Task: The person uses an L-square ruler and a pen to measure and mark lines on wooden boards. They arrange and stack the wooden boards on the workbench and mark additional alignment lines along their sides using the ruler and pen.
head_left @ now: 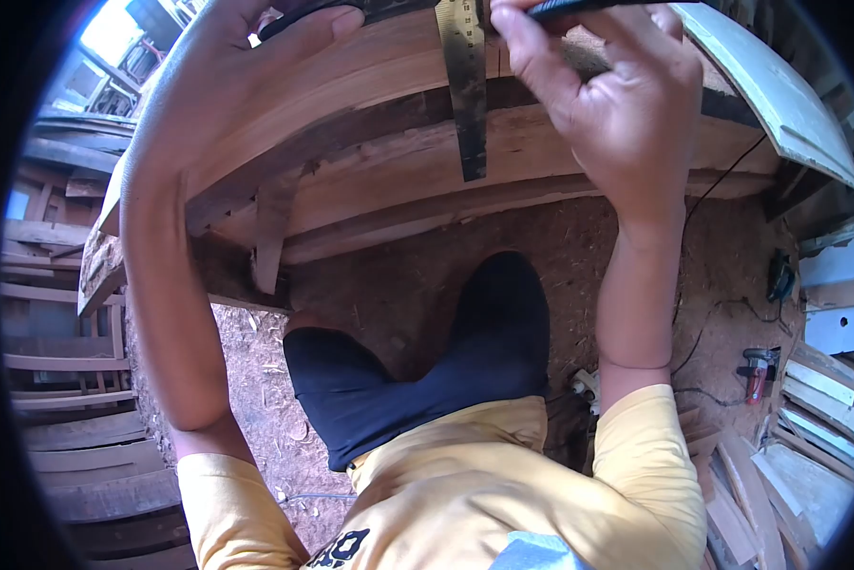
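Near the top edge, my left hand (289, 33) is closed over the dark bar of a try square, with the thumb lying along it; the other fingers are mostly out of frame. The square's metal blade (466, 104), marked like a ruler, points toward me across a wooden board (379, 81) and overhangs its near edge. My right hand (626, 95) pinches a slim black pen (579, 8) just right of the blade, its fingertips close to the metal. Part of the pen is cut off by the frame's top.
A pale panel (778, 104) lies at the workbench's right end. Curved wooden pieces (75, 418) are stacked at left; offcuts (740, 484) lie at lower right. A red-and-grey tool (757, 375) and cables rest on the dirt floor (379, 275).
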`<state>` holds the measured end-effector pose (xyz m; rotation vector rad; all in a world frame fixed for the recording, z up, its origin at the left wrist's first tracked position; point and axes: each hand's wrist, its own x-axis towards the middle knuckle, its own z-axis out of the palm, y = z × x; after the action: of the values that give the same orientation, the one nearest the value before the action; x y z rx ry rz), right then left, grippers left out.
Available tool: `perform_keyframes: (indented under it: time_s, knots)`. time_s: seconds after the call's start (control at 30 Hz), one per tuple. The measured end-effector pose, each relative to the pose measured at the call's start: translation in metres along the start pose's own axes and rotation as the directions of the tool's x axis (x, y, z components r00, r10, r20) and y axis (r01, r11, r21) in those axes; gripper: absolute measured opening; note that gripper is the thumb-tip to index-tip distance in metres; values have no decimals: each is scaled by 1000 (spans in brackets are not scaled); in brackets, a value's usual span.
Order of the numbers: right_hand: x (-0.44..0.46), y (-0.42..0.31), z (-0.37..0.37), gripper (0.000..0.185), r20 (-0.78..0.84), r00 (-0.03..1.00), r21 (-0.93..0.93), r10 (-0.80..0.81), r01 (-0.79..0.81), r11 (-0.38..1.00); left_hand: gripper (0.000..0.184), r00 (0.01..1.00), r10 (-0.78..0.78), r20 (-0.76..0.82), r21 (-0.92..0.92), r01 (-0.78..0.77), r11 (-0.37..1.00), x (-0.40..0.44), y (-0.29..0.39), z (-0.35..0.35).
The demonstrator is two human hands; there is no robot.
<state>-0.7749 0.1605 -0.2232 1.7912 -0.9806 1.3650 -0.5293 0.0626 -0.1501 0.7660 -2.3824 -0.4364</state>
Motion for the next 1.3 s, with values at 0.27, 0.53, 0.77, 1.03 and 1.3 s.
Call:
perform_keyframes:
  time_s: [0.27,0.53,0.77,1.03,1.3]
  knots:
    - [-1,12,-4,12,-184,982,182,48,-14,983,22,998,-14,-57,71,18,997,-3,19,3]
    - [-34,3,3,17,-206,959,304,197,-128,944,21,983,82,-164,53,-74,996,-4,6,21]
    - [-41,12,4,23,-166,977,305,132,-76,949,17,985,73,-155,43,-67,997,-4,6,20]
    - [-46,-2,5,23,-175,931,369,321,-241,898,18,984,88,-155,43,-82,996,-2,1,18]
    - [-47,9,-2,24,-156,977,252,144,-101,963,18,989,44,-140,78,-33,996,-1,4,15]
